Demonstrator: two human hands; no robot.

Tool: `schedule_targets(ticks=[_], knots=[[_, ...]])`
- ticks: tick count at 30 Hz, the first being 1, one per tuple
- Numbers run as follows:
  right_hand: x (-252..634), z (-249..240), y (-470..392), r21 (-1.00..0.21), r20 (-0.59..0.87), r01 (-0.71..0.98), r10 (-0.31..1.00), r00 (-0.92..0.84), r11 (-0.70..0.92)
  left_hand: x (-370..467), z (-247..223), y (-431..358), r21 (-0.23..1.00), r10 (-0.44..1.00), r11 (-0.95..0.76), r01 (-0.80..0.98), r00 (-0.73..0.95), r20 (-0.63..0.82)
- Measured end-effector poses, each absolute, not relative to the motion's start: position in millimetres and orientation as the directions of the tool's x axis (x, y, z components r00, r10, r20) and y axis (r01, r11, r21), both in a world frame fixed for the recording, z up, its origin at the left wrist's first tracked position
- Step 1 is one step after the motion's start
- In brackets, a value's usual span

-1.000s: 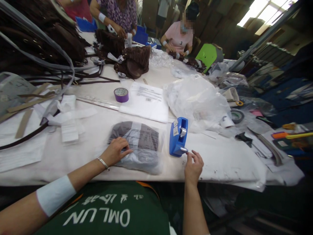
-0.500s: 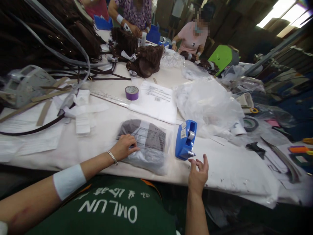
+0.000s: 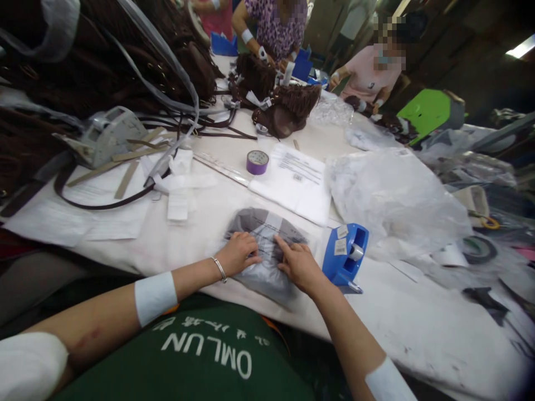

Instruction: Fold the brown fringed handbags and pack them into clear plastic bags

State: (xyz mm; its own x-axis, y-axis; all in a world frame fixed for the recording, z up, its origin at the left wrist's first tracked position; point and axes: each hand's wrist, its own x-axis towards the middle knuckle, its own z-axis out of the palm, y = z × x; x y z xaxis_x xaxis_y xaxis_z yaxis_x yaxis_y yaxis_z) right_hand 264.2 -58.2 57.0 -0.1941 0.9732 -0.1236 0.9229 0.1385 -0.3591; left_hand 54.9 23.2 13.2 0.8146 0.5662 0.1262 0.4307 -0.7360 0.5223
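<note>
A dark item in a clear plastic bag (image 3: pixel 267 289) with printed text lies on the table in front of me. My left hand (image 3: pixel 239 253) rests on the bag's left part, fingers slightly bent and thumb apart. Over the right part, my right hand (image 3: pixel 298 264) touches the plastic with its index finger stretched out and its other fingers loosely bent. Neither hand grips anything. Just right of the bag stands a blue tape dispenser (image 3: pixel 340 262) with a roll of clear tape.
Beyond the bag are a purple tape roll (image 3: pixel 257 162) and a stack of printed white bags (image 3: pixel 298 181). Crumpled plastic (image 3: pixel 397 200) covers the right side. Brown fringed handbags (image 3: pixel 288 111) and a grey dispenser (image 3: pixel 111 136) lie farther off. Co-workers (image 3: pixel 371 72) stand across the table.
My right hand has moved left from beside the blue tape dispenser onto the bag. My left hand stays on the bag. The whole view has shifted, with things appearing farther right.
</note>
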Motion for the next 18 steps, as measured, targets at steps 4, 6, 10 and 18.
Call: schedule_targets(ticks=[4, 6, 10, 18], knots=[[269.7, 45.6, -50.2, -0.211, -0.052, 0.977, 0.998, -0.043, 0.031, 56.3, 13.0, 20.8, 0.512, 0.570, -0.736, 0.443, 0.814, 0.115], [280.4, 47.7, -58.1, -0.224, 0.059, 0.972, 0.995, 0.078, -0.063, 55.1, 12.5, 20.6, 0.522, 0.580, -0.727, 0.445, 0.805, 0.122], [298.4, 62.0, -76.7, -0.456, 0.115, 0.862, 0.946, 0.303, -0.221, 39.3, 15.1, 27.8, 0.570, 0.567, -0.714, 0.407, 0.814, 0.129], [230.8, 87.5, -20.6, -0.441, -0.317, 0.893, 0.916, -0.247, 0.088, 9.0, 23.5, 43.8, 0.598, 0.666, -0.614, 0.515, 0.745, 0.042]])
